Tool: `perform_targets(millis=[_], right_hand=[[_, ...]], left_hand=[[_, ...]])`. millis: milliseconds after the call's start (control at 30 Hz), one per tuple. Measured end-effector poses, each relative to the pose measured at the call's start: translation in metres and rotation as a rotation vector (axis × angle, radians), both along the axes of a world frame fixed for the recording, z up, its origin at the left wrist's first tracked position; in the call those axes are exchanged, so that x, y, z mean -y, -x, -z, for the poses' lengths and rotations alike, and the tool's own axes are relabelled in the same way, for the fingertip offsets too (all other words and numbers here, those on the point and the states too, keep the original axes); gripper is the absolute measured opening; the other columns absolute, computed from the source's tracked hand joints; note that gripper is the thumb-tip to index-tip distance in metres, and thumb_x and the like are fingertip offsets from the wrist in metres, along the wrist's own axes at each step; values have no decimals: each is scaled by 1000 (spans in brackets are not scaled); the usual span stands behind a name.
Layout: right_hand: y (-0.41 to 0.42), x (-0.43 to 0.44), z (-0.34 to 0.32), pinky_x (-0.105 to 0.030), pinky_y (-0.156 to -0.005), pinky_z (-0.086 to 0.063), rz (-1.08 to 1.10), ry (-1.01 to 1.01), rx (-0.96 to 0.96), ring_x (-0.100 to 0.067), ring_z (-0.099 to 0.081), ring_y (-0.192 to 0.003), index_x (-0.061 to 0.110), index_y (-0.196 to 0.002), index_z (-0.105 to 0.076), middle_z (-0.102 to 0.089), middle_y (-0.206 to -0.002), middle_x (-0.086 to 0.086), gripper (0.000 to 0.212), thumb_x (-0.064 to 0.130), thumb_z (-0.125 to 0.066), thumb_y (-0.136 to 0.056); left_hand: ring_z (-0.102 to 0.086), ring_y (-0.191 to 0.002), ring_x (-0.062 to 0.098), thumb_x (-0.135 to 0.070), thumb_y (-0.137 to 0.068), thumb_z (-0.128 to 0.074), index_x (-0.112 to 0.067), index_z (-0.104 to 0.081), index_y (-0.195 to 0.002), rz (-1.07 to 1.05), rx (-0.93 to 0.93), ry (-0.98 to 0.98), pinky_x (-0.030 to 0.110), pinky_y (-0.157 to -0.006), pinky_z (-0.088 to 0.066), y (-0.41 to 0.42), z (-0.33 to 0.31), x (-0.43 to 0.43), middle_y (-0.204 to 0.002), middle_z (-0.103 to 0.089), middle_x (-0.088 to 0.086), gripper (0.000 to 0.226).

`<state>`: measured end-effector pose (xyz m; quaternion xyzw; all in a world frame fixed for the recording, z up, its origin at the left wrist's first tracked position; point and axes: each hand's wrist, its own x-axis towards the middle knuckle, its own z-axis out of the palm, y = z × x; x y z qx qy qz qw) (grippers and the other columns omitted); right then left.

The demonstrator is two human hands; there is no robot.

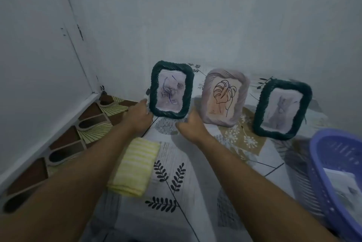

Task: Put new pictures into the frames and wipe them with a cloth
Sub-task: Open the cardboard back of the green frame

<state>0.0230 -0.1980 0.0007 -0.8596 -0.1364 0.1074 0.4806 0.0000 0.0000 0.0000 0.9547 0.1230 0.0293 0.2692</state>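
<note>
Dark green cord wrapped the left frame [171,89], which stood upright on its short edge against the pale wall [215,16], its long axis running up and down. A faint drawing sat behind its glazing. Both hands were at its lower corners. The left hand [138,117] had its grip closed narrowly on the lower left edge, thumb against the rim. The right hand [189,125] curled at the lower right corner, touching or just under the rim; whether its fingers truly clamped the frame could not be told, since they were turned away from the camera. The frame lay just beyond and between the two hands, so neither was clearly nearer, and any lift would go straight toward the person.

To its right stood a pale lilac frame [226,97] holding a line drawing of a leaf, then a second green frame [282,109], tilted and farther right. All three rested on a patterned cloth with leaf prints [170,175] spread on the floor. A folded yellow cloth [135,165] lay near, under the left forearm, untouched, so wiping looked not yet begun on this frame. A purple plastic basket [337,165] sat at the near right with papers inside, probably the new pictures.
</note>
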Motion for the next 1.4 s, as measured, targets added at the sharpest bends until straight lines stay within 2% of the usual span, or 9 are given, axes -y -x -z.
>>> perform_targets(millis=[133,467,800,900,1000,1100,1167,1267,1400], right_hand=[[-2,1,-19,-21,-81,-37,33,-103,-31,-18,-52,-104,14,-131,-47,-56,-122,-7,47,6,-60,-87],[12,2,-33,-34,-84,-49,110,-250,-216,-24,-60,-105,20,-123,-52,-64,-115,-6,45,23,-63,-79],[68,46,-80,-33,-88,-46,106,-409,-243,-17,-56,-99,29,-102,-53,-61,-108,2,22,7,-53,-95],[92,65,-88,-31,-87,-49,121,-409,-258,-20,-58,-103,18,-122,-54,-61,-118,-6,28,12,-54,-95],[113,89,-92,-31,-84,-50,162,-413,-274,-21,-58,-100,22,-109,-55,-60,-111,-7,17,11,-53,-96],[136,113,-91,-34,-86,-48,176,-345,-294,-20,-54,-98,16,-119,-58,-58,-106,-2,26,15,-54,-93],[150,126,-91,-35,-91,-45,208,-269,-229,-16,-50,-110,17,-131,-54,-55,-121,7,41,23,-59,-90],[167,145,-96,-33,-95,-46,360,-199,31,-14,-55,-112,17,-133,-56,-57,-124,7,45,27,-64,-90],[177,158,-115,-26,-77,-54,414,-213,257,-5,-66,-86,21,-104,-72,-71,-93,8,23,38,-66,-91]], left_hand=[[-54,-119,38,-6,-94,-48,-2,-34,-140,60,106,162,37,-93,-43,-12,-11,17,-132,-54,21,47],[-54,-119,40,-13,-102,-43,-2,-34,-145,-159,159,277,37,-92,-42,3,-13,30,-132,-57,23,46],[-59,-108,25,-23,-103,-47,-10,-42,-139,-107,451,341,31,-86,-42,76,-61,63,-120,-55,1,38],[-58,-103,19,-23,-103,-50,-13,-46,-136,-80,493,388,28,-82,-45,95,-75,79,-117,-56,-1,36],[-59,-98,15,-21,-101,-53,-18,-50,-130,-55,493,474,19,-74,-45,111,-84,101,-112,-59,0,29],[-61,-102,17,-21,-99,-56,-23,-54,-124,-35,489,594,26,-82,-52,127,-88,126,-114,-61,1,25],[-62,-101,17,-22,-98,-59,-24,-57,-121,-21,497,579,30,-85,-52,137,-90,143,-111,-62,-2,24],[-60,-85,2,-21,-96,-63,-21,-59,-118,-16,531,490,10,-70,-44,154,-91,171,-96,-60,-15,23],[-60,-72,4,-22,-92,-67,-18,-61,-108,62,613,338,22,-67,-48,174,-91,206,-89,-62,-13,18]])
